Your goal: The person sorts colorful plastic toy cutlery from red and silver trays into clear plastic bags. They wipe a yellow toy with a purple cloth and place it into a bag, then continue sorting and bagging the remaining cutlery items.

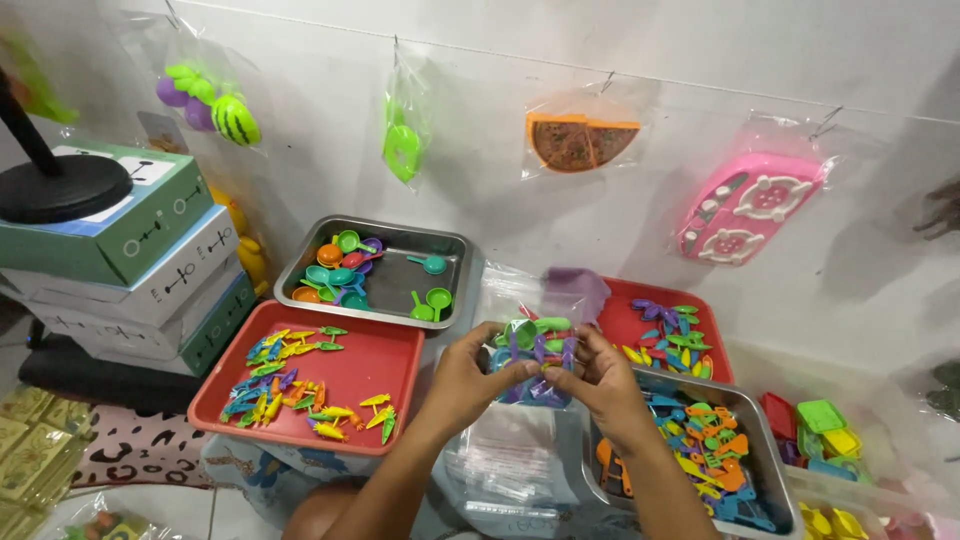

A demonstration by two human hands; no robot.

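We pinch a clear bag (533,352) of toy pieces with our left hand (468,375) and right hand (597,380). A red tray (372,365) sits just left.

The clear bag (535,345) is blurring the small toy pieces inside it, so their shapes are staying unclear. Below the bag, the picture's bottom edge is cutting off both forearms. Right of it, the right hand (600,385) is hiding part of the metal tray (770,455), whose near corner is running out of frame.
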